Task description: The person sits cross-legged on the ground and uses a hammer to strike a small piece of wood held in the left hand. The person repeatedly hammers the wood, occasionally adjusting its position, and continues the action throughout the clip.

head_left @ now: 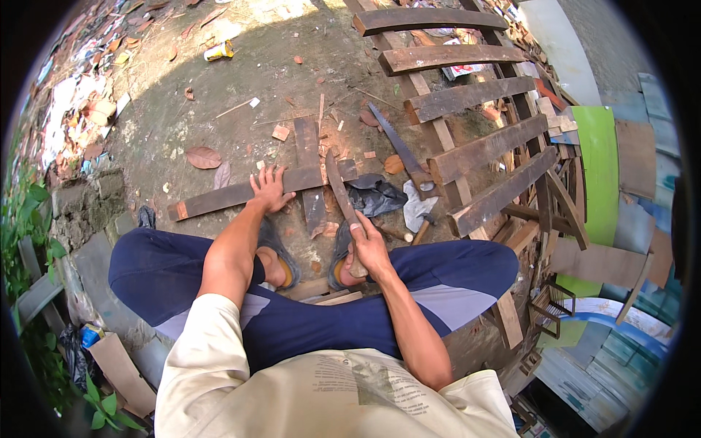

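Note:
My left hand (pixel 270 191) lies on a dark wooden plank (pixel 219 198), its fingers spread over the top. The plank rests across a second, shorter dark board (pixel 307 142) on the ground in front of my feet. In my right hand (pixel 369 247) is a machete (pixel 339 186), gripped by its wooden handle. The brown blade points away from me, its tip over the plank's right part, where the wood looks paler and freshly cut. Whether the blade touches the plank I cannot tell.
A handsaw (pixel 398 144), black plastic (pixel 376 196), a crumpled whitish piece (pixel 418 209) and a wooden-handled tool (pixel 421 231) lie to the right. Beyond them leans a slatted wooden frame (pixel 478 139). Wood chips and dry leaves (pixel 203 157) litter the ground. A low block wall (pixel 91 204) stands left.

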{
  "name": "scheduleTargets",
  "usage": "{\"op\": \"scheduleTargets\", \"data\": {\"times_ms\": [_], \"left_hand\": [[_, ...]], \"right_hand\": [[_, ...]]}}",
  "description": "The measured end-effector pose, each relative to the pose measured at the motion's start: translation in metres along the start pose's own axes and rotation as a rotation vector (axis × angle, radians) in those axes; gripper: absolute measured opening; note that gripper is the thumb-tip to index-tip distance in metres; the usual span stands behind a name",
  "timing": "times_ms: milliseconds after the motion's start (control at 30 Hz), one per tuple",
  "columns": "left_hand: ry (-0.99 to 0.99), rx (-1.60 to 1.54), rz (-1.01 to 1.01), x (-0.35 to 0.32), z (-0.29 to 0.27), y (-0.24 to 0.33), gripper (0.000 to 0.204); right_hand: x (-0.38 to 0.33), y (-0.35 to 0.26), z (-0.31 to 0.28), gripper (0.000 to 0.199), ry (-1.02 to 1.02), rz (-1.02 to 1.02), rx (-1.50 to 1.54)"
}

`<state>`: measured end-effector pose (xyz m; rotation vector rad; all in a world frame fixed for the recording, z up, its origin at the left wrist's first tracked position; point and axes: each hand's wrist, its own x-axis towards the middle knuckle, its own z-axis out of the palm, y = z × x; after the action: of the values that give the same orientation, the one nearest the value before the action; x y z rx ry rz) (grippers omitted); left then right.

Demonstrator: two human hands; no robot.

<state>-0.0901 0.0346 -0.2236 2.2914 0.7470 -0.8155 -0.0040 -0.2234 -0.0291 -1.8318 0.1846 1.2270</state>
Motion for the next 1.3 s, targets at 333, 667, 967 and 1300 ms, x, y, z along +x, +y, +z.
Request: {"op": "scheduleTargets", "data": {"times_ms": [333,667,967,1300], "left_hand": [[-0.008,0.003,0.023,0.0,0.0,0.003,0.095],[-0.011,0.007,0.01,0.0,-0.001,0.002,0.094],[0.043,0.062,-0.015,-0.011,-0.005,0.011,0.103],[0.152,0.19,0.024,-0.013,-0.022,0.016,0.103]], "right_hand": [[-0.005,-0.001,-0.006,0.052,0.014,0.047,0.157],[0.005,0.015,-0.008,0.054,-0.028,-0.003,-0.041],[-0.004,-0.013,-0.008,0.052,0.083,-0.056,0.402],[0.005,-0.007,-0.024,0.052,-0.166,0.069,0.646]]}}
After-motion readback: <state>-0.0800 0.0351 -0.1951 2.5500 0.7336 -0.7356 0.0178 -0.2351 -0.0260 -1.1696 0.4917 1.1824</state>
